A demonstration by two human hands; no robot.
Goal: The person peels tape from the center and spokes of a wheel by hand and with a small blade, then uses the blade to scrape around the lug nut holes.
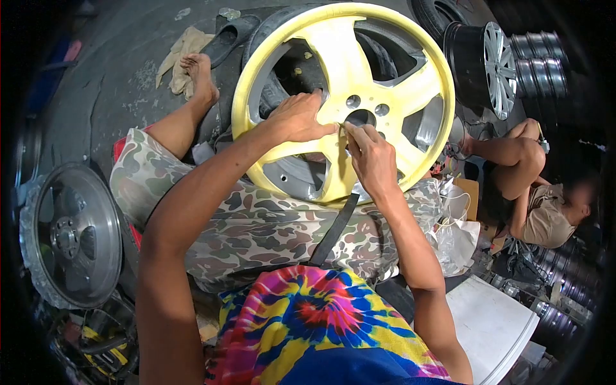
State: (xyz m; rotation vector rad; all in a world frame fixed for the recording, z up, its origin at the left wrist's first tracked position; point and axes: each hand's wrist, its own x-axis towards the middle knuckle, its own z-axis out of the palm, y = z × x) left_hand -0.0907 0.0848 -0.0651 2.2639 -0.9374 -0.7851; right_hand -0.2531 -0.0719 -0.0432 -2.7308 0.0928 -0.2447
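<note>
A large yellow-coated car wheel rim (343,70) lies tilted across my lap, its silver inner barrel showing between the spokes. My left hand (298,119) grips the rim left of the hub, its thumb stretched towards the centre hole and its fingers curled at a spoke edge. Close beside that thumb, my right hand (372,154) is closed in a pinch at the near edge of the centre hole. Whatever sits between those fingertips is too small and hidden to name. A black strap (337,228) runs over my lap below the rim.
A silver wheel (70,237) stands at left. Other wheels (494,70) are stacked at the upper right, near a seated person (539,192). A white panel (491,327) lies at lower right. A cloth (183,58) and a dark sandal (231,38) lie near my bare foot.
</note>
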